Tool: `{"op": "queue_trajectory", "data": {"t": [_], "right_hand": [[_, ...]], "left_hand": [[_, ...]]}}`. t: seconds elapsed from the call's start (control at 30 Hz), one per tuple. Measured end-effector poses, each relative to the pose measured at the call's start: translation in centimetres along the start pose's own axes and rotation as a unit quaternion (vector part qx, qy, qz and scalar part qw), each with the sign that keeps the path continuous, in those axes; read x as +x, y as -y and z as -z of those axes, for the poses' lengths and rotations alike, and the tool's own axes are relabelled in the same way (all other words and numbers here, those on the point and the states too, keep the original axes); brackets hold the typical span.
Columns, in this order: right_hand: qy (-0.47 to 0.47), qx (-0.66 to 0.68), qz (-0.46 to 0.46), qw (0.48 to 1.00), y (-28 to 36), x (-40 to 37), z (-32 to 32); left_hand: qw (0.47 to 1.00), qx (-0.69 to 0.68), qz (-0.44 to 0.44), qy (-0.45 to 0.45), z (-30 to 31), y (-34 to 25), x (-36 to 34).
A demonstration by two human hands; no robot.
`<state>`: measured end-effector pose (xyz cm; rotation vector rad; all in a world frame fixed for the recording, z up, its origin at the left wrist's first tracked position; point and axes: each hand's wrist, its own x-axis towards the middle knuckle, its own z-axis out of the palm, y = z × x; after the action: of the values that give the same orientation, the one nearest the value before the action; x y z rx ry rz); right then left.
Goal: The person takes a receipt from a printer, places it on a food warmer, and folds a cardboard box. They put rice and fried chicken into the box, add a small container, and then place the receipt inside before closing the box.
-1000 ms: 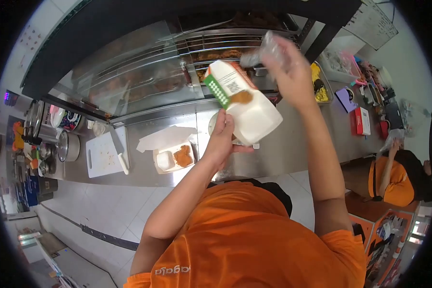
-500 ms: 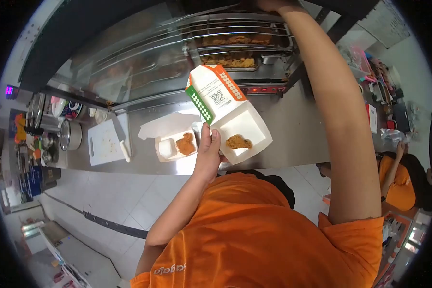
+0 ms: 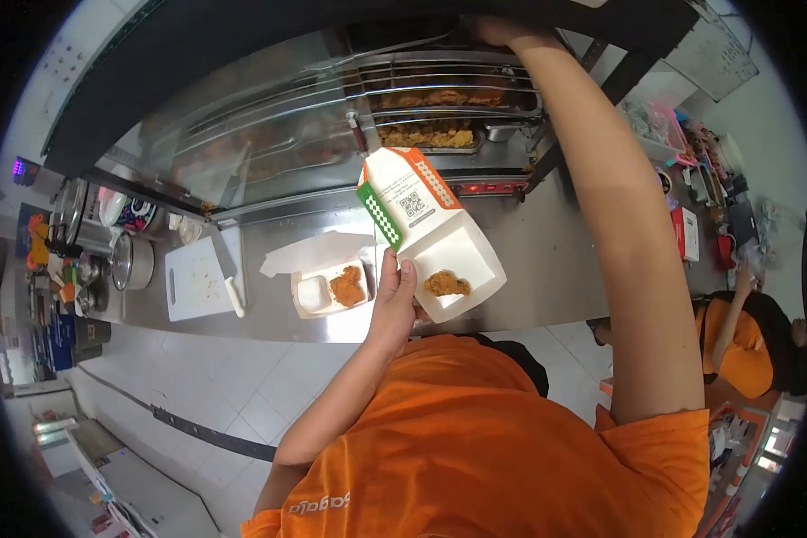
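My left hand (image 3: 394, 305) is closed on an open cardboard takeaway box (image 3: 477, 260), thumb over its near-left edge. A piece of fried chicken (image 3: 446, 284) lies inside the box, and its printed lid (image 3: 411, 199) is folded back. My right hand (image 3: 504, 34) reaches up to the top of the glass food warmer (image 3: 242, 134); its fingers are lost in shadow. Left of my left hand, a second open box (image 3: 318, 309) stands on the counter, holding a white block of what looks like rice (image 3: 313, 293) and fried chicken (image 3: 346, 286).
A white cutting board (image 3: 188, 282) with a knife (image 3: 230, 278) lies on the steel counter (image 3: 547, 260). Trays of fried food (image 3: 430, 136) sit in the warmer, behind metal racks. A pot (image 3: 132, 262) stands far left. Another person in orange (image 3: 735, 345) is at the right.
The held box and the counter appear slightly lower in view. My right hand stays up at the top of the warmer, shifted only a little.
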<state>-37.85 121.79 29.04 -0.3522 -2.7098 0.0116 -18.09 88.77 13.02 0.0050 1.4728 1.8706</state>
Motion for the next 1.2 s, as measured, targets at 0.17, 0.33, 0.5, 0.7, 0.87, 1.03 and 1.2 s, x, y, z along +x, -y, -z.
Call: {"op": "queue_trajectory", "data": {"t": [0.17, 0.33, 0.5, 0.7, 0.87, 1.03, 1.2], "right_hand": [[-0.009, -0.017, 0.007, 1.000, -0.5, 0.5, -0.8], [-0.033, -0.030, -0.005, 0.999, -3.0, 0.1, -1.9], [-0.211, 0.154, -0.034, 0.965, -4.7, -6.9, -1.9], [-0.269, 0.484, -0.073, 0.829, -4.6, -10.1, -0.7], [-0.153, 0.612, -0.138, 0.764, -2.7, -15.8, 1.4], [0.121, 0.568, -0.039, 0.814, -0.1, -24.3, 1.8], [0.115, 0.648, -0.075, 0.749, 1.6, -23.1, -0.7]], "left_hand": [[0.999, 0.010, 0.002, -0.050, 0.1, 1.5, 0.1], [0.999, -0.012, 0.016, -0.042, 0.4, 1.0, -0.4], [0.996, -0.057, -0.019, -0.071, 0.0, 1.2, -0.3], [0.999, -0.023, 0.007, -0.032, -0.7, 0.3, 0.1], [1.000, -0.004, 0.021, -0.003, -0.8, -0.3, 0.9], [0.998, -0.047, -0.035, 0.011, -1.3, -0.1, 1.6], [0.993, -0.109, -0.053, -0.014, 0.6, -1.2, 0.9]]}}
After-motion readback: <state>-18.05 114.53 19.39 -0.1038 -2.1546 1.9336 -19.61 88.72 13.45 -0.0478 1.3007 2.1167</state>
